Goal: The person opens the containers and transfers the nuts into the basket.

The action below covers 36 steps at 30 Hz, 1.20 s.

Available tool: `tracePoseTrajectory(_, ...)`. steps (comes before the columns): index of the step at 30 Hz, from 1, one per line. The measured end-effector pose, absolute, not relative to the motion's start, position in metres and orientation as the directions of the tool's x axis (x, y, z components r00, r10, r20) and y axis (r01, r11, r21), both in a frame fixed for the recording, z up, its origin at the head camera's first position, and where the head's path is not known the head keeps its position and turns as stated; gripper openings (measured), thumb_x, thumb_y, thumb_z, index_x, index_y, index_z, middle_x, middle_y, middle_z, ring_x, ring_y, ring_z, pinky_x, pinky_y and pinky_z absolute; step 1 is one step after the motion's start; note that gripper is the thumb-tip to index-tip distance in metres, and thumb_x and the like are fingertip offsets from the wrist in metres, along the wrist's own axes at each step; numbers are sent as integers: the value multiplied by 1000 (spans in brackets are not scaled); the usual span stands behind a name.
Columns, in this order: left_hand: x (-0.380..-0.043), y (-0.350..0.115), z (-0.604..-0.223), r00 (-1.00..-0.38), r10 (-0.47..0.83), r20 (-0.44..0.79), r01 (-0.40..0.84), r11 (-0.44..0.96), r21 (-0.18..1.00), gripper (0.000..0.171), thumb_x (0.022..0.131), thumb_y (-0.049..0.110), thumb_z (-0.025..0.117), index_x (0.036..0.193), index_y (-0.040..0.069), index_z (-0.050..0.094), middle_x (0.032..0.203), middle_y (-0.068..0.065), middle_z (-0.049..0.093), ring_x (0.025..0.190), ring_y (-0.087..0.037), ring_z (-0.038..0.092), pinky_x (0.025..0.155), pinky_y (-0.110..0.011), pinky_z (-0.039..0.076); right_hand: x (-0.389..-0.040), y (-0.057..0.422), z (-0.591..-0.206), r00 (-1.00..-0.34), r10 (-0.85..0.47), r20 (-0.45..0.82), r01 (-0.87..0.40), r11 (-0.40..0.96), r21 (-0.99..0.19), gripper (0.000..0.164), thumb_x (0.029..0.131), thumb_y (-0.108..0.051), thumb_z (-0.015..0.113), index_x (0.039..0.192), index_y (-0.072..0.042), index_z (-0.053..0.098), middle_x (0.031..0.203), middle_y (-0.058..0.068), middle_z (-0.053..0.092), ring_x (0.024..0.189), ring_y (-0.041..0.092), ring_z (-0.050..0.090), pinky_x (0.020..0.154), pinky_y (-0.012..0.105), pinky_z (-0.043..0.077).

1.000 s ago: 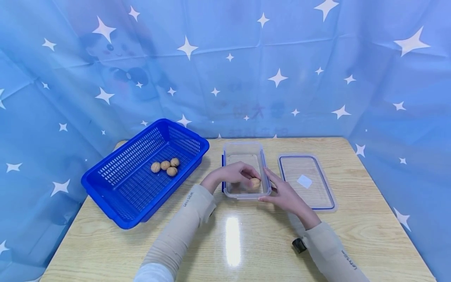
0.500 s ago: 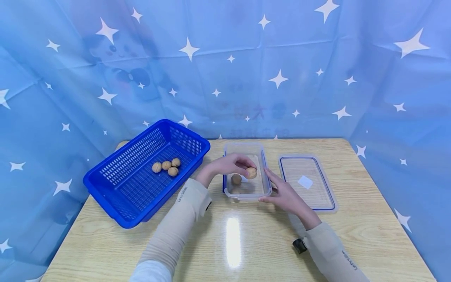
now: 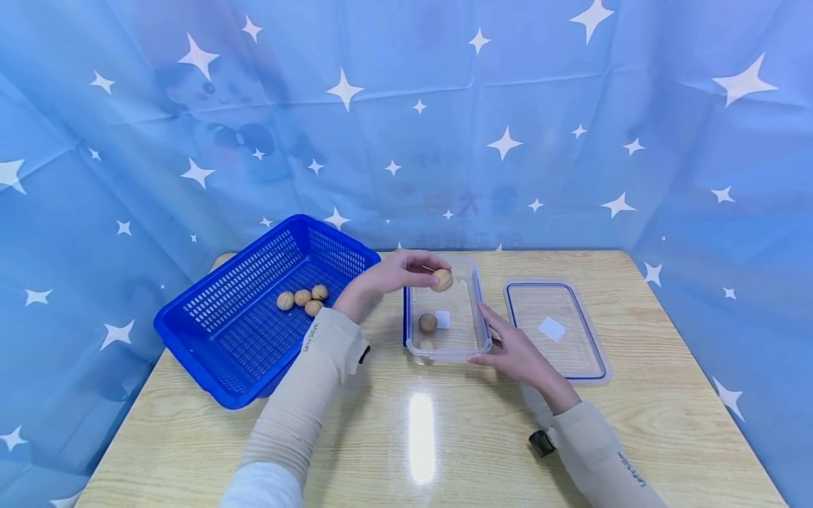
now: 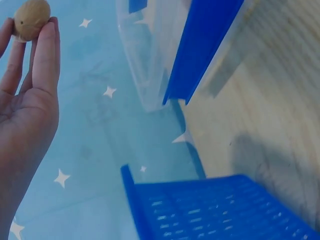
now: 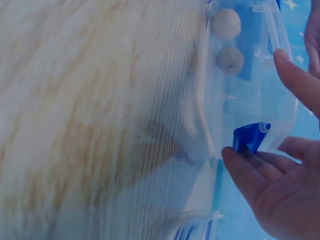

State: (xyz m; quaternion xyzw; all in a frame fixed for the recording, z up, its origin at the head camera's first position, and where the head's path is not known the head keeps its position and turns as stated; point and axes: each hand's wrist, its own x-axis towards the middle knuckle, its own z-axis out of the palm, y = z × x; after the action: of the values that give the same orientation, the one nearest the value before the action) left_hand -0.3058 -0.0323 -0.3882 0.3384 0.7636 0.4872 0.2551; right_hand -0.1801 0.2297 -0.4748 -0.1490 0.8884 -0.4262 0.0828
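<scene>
My left hand (image 3: 387, 276) pinches a walnut (image 3: 442, 280) in its fingertips, raised over the left back part of a clear plastic food container (image 3: 462, 296). The same walnut (image 4: 31, 19) shows at the fingertips in the left wrist view. My right hand (image 3: 517, 353) grips the container's right side near the front corner, thumb and fingers spread about its wall; a blue latch (image 5: 247, 137) lies by its fingers. On the container floor is a walnut (image 3: 428, 323) beside a white label. Two round shapes show through the wall in the right wrist view; one may be a reflection.
A blue slotted basket (image 3: 235, 339) stands at left, holding several walnuts (image 3: 303, 297), partly near my left sleeve. The container's lid (image 3: 581, 339), clear with a blue seal, lies flat at right. A star-patterned blue curtain (image 3: 406, 134) hangs behind the table (image 3: 483, 437).
My left hand has lifted a walnut from inside the container, up and to the left. The walnut on the container floor has come into sight. My right hand stays put.
</scene>
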Motion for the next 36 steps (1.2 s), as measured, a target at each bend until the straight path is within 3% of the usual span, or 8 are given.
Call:
tracePoseTrajectory(5, -309, -45, -378, -687, 726, -10, 266, 264, 927, 40, 100, 16, 60, 139, 8, 57, 133, -10, 63, 119, -20, 60, 107, -39, 49, -179, 229, -474, -940, -340, -29, -186, 583, -791, 102, 86, -30, 78, 160, -6, 13, 165, 26, 10, 147, 49, 24, 109, 56, 43)
tracePoseTrajectory(15, -313, -75, -361, -840, 542, 31, 204, 261, 944, 39, 98, 22, 64, 136, 13, 59, 129, -10, 63, 117, -21, 61, 105, -41, 50, -179, 230, -474, -942, -335, -37, -183, 600, -779, 102, 87, -31, 78, 160, -6, 12, 165, 27, 10, 145, 50, 28, 108, 54, 44)
tracePoseTrajectory(21, -313, -103, -352, -905, 420, 67, 194, 267, 944, 39, 98, 24, 65, 135, 15, 60, 127, -10, 64, 113, -21, 61, 107, -52, 47, -179, 229, -474, -943, -329, -49, -170, 604, -779, 103, 86, -31, 78, 160, -7, 12, 165, 26, 10, 145, 50, 29, 108, 54, 44)
tracePoseTrajectory(28, -311, -140, -349, -953, 301, 38, 116, 246, 962, 43, 98, 23, 64, 139, 12, 57, 134, -10, 61, 113, -15, 63, 103, -33, 53, -180, 230, -473, -943, -329, -56, -166, 608, -777, 102, 86, -31, 78, 161, -8, 12, 166, 24, 10, 146, 48, 28, 109, 54, 44)
tracePoseTrajectory(36, -307, -185, -357, -986, 166, -3, 37, 236, 971, 46, 97, 23, 66, 139, 10, 55, 130, 0, 60, 108, -4, 62, 106, -31, 51, -180, 229, -473, -941, -336, -41, -188, 619, -762, 102, 86, -31, 79, 160, -7, 13, 166, 24, 11, 147, 48, 26, 108, 53, 45)
